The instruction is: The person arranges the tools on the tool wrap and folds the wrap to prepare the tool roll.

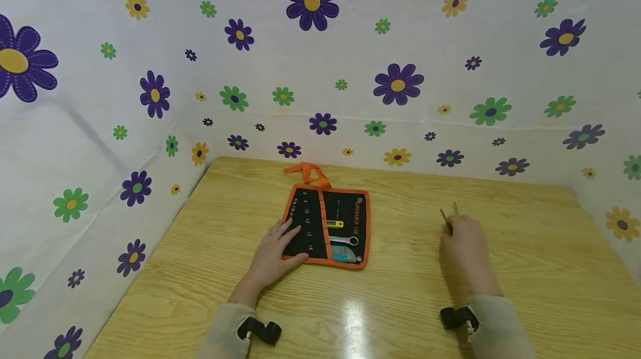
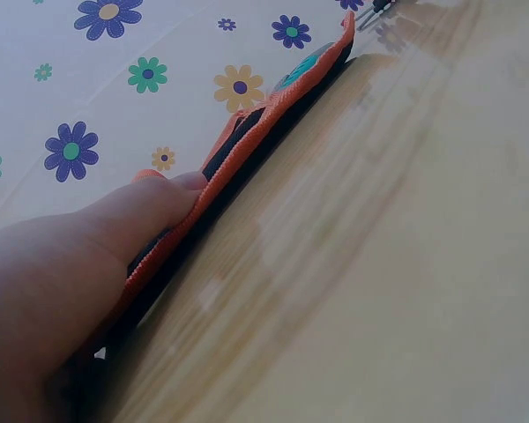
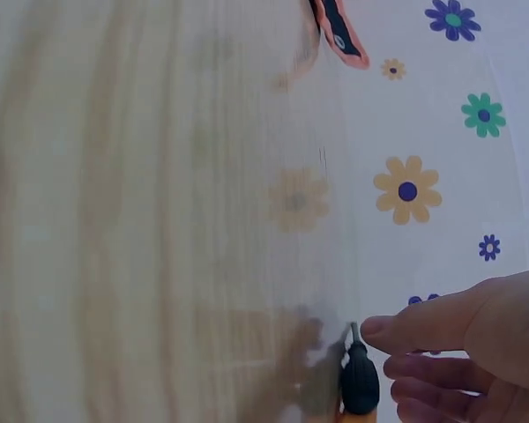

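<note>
A black tool roll with orange edging (image 1: 369, 225) lies unfolded on the table. My left hand (image 1: 275, 247) rests on its left part, fingers spread; the left wrist view shows the thumb (image 2: 172, 198) lying over the orange edge. Its pocket holds a yellow tool (image 1: 334, 224), a ring-ended wrench (image 1: 353, 241) and a teal-and-clear piece (image 1: 344, 253). Over to the right, my right hand (image 1: 468, 239) has curled fingers at a small screwdriver with a black and orange handle (image 3: 360, 383). Two thin shafts stick out past the fingertips; the palm side is partly hidden.
The wooden table (image 1: 390, 303) has a glossy surface. An orange strap (image 1: 307, 172) trails from the roll's far edge. Flower-patterned white cloth (image 1: 350, 58) hangs behind the table and at both sides. Each sleeve carries a black wrist mount (image 1: 260, 330).
</note>
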The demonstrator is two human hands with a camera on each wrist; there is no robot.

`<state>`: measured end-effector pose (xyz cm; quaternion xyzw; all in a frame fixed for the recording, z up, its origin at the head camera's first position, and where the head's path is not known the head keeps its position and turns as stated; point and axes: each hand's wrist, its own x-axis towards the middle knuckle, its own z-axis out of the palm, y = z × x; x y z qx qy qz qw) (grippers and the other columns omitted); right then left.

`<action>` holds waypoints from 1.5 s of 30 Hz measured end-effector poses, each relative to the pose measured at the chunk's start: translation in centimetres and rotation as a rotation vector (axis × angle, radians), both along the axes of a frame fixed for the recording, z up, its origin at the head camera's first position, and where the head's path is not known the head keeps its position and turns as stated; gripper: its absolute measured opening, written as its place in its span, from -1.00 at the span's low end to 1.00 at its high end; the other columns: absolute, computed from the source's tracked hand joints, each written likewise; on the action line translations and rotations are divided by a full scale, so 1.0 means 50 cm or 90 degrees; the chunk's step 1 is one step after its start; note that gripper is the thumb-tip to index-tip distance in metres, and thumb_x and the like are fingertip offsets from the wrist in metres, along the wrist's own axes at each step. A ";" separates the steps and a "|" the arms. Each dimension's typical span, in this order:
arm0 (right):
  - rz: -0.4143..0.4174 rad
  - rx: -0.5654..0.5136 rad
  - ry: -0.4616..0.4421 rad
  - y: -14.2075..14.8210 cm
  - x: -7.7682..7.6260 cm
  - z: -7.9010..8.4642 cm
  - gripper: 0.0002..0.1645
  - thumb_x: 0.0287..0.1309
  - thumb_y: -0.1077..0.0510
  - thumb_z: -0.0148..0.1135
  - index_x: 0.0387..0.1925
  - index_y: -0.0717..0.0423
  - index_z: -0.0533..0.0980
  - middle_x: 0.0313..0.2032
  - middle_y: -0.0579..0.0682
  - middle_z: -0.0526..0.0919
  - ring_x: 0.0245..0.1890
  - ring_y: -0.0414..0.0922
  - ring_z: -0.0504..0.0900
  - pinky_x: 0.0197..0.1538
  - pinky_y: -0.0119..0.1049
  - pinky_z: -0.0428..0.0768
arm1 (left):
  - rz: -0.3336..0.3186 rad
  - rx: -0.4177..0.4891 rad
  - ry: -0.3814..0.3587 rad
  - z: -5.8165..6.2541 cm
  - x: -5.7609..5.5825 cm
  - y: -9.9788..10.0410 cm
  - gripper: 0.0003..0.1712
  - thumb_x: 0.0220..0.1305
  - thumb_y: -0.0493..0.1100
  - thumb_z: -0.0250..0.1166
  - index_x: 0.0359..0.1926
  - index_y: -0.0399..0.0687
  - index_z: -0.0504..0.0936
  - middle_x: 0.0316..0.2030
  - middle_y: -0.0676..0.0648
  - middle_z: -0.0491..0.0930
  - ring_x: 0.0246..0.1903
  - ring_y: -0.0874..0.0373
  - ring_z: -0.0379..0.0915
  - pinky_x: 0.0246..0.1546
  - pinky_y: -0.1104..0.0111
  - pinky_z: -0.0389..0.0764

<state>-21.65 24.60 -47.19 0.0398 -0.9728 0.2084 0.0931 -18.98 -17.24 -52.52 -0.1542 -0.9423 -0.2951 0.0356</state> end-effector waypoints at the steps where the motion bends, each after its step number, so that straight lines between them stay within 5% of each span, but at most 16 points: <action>1: -0.007 -0.001 -0.001 0.004 0.000 0.001 -0.68 0.02 0.42 0.26 -0.16 0.56 0.49 -0.24 0.50 0.50 -0.20 0.42 0.47 -0.17 0.21 0.51 | 0.000 0.000 0.001 0.000 0.000 0.000 -0.15 0.16 0.31 0.26 0.38 0.04 0.34 0.42 -0.13 0.12 0.43 -0.11 -0.16 0.34 -0.11 -0.01; 9: -0.036 -0.011 -0.081 0.023 0.004 0.006 -0.62 0.08 0.40 0.22 -0.07 0.58 0.45 -0.22 0.49 0.41 -0.19 0.38 0.44 -0.22 0.16 0.51 | 0.002 -0.007 0.006 -0.005 -0.002 -0.002 -0.13 0.15 0.35 0.24 0.39 0.05 0.33 0.42 -0.12 0.11 0.43 -0.10 -0.15 0.33 -0.10 0.01; 45: 0.050 -0.095 -0.138 -0.024 -0.009 -0.001 -0.70 0.14 0.29 0.27 -0.16 0.49 0.51 -0.28 0.31 0.60 -0.24 0.19 0.57 -0.18 0.07 0.54 | 0.001 -0.001 -0.005 0.002 0.000 0.001 -0.15 0.17 0.31 0.26 0.38 0.04 0.33 0.43 -0.12 0.10 0.43 -0.11 -0.18 0.36 -0.06 -0.04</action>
